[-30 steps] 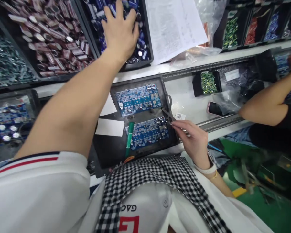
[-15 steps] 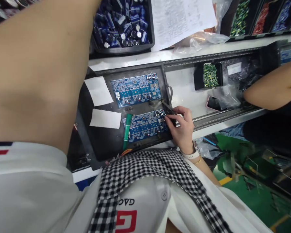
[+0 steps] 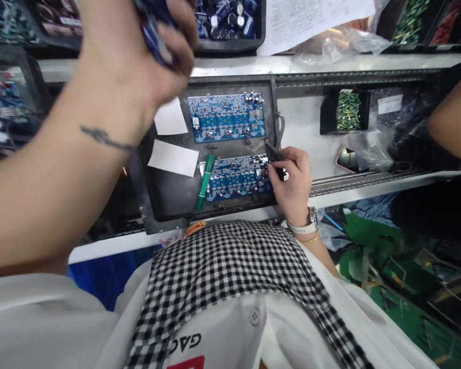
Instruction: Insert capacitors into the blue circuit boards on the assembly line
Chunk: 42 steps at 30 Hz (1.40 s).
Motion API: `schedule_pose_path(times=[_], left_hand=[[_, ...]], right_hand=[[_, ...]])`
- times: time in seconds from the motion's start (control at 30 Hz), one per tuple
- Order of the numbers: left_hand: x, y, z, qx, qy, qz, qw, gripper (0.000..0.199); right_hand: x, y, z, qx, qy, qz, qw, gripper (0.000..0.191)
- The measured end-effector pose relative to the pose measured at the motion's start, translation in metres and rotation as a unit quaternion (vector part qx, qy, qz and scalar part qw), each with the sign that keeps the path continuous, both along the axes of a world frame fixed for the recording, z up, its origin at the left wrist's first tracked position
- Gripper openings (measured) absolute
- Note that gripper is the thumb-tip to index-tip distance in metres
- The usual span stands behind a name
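My left hand (image 3: 172,61) is closed around several blue cylindrical capacitors (image 3: 156,36), raised above the back of the black tray (image 3: 165,207). Between the fingers of my right hand (image 3: 294,179) are dark tweezers (image 3: 272,148), at the tray's right edge. Two blue circuit boards lie in the tray: a far board (image 3: 226,118) and a near board (image 3: 236,179), whose right end is by my right fingertips. A green marker (image 3: 205,182) rests across the near board's left end. Left of the boards are two white paper slips, the nearer slip (image 3: 172,158) lying flat.
Behind the tray stands a bin of blue capacitors (image 3: 230,46), beside a printed sheet (image 3: 315,20). To the right are a small box of green parts (image 3: 349,110), a phone (image 3: 346,159) and plastic bags. Another person's arm (image 3: 453,113) reaches in at the right edge.
My left hand has come back into view from the bin with blue capacitors in it. My right hand stays by the near board with the tweezers. The camera view has shifted.
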State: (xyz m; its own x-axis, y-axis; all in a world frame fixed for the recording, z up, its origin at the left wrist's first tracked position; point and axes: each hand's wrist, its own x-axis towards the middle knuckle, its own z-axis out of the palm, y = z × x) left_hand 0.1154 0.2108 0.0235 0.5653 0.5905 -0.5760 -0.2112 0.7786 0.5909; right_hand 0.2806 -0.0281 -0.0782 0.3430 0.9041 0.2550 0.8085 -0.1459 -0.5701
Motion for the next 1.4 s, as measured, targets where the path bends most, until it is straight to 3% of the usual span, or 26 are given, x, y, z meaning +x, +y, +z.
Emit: schedule_pose_path(times=[0.07, 0.13, 0.27, 0.4, 0.7, 0.87, 0.97, 1.03, 1.13, 1.3, 1.4], left_hand=[[-0.013, -0.035, -0.005, -0.019, -0.055, 0.023, 0.998, 0.045], [-0.022, -0.063, -0.020, -0.067, -0.060, 0.021, 0.996, 0.032], [-0.027, -0.101, -0.052, -0.149, -0.085, -0.009, 0.985, 0.030], [-0.018, -0.123, -0.069, -0.167, -0.132, -0.064, 0.975, 0.028], [-0.014, -0.132, -0.082, -0.166, -0.194, -0.161, 0.953, 0.019], [-0.020, -0.131, -0.082, -0.182, -0.191, -0.179, 0.948, 0.010], [-0.029, -0.130, -0.084, -0.176, -0.183, -0.189, 0.949, 0.012], [-0.036, -0.130, -0.085, -0.169, -0.171, -0.192, 0.952, 0.019], [-0.046, -0.133, -0.085, -0.155, -0.124, -0.181, 0.963, 0.030], [-0.052, -0.139, -0.075, -0.149, -0.060, -0.136, 0.978, 0.035], [-0.048, -0.136, -0.067, -0.163, -0.065, -0.097, 0.980, 0.031]], right_hand=[[-0.002, 0.001, 0.000, -0.006, -0.001, -0.006, 1.000, 0.009], [-0.004, 0.002, 0.001, -0.013, -0.004, -0.015, 1.000, 0.009], [-0.007, 0.005, 0.003, -0.027, -0.015, -0.021, 0.999, 0.008], [-0.009, 0.005, 0.001, -0.015, -0.032, -0.025, 0.999, 0.010], [-0.003, 0.003, -0.004, -0.004, -0.027, 0.017, 0.999, 0.008], [0.002, 0.008, 0.015, -0.017, -0.073, 0.059, 0.995, 0.011], [-0.006, 0.013, 0.039, -0.013, -0.027, 0.140, 0.990, 0.024], [-0.017, 0.016, 0.051, -0.013, 0.006, 0.231, 0.973, 0.036], [-0.035, 0.020, 0.057, -0.019, -0.001, 0.332, 0.943, 0.044], [-0.042, 0.037, 0.059, -0.036, 0.018, 0.329, 0.944, 0.030], [-0.026, 0.064, 0.059, -0.044, 0.010, 0.264, 0.964, 0.021]])
